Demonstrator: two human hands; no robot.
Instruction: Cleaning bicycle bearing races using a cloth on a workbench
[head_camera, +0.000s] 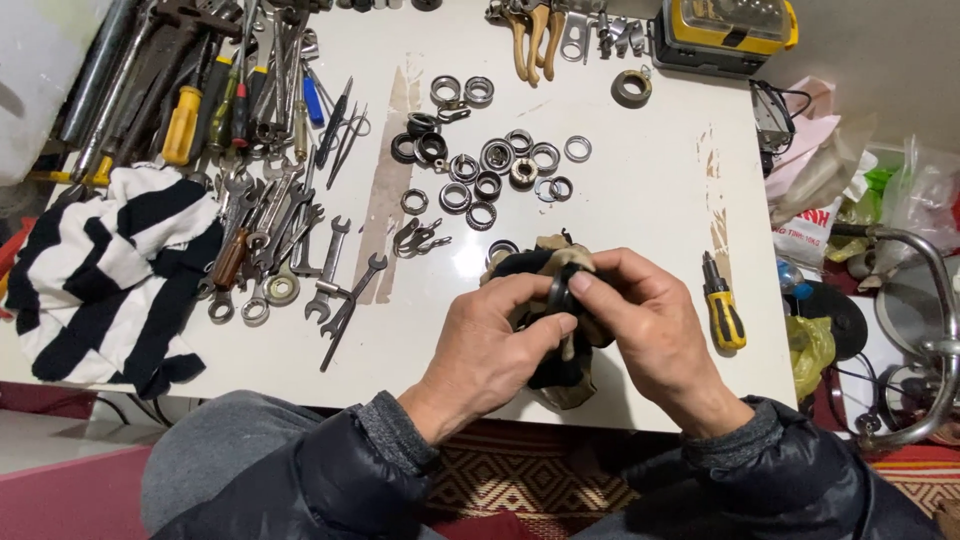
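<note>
Both grips clenched on a dark ring (557, 290) wrapped in a grimy black-and-tan rag (560, 375): left hand (490, 345), right hand (650, 325), just above the white tabletop (640, 190). Looks greasy. Yellow case (725, 30) at far edge, white-and-red bag (805, 235) off right.

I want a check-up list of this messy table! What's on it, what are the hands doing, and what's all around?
Surface: white table, scuffed with brownish streaks.
Job's things: dark ring and a dark-and-tan rag, held between both hands.
Clutter: many bearing rings at centre; wrenches and screwdrivers at left; striped cloth; yellow-handled screwdriver; pliers; yellow case.
Grippers: left hand and right hand both closed on rag and ring, fingers pinching the ring.
Cables: dark wires at the table's right edge.
Surroundings: plastic bags, chrome tube, patterned rug.
</note>
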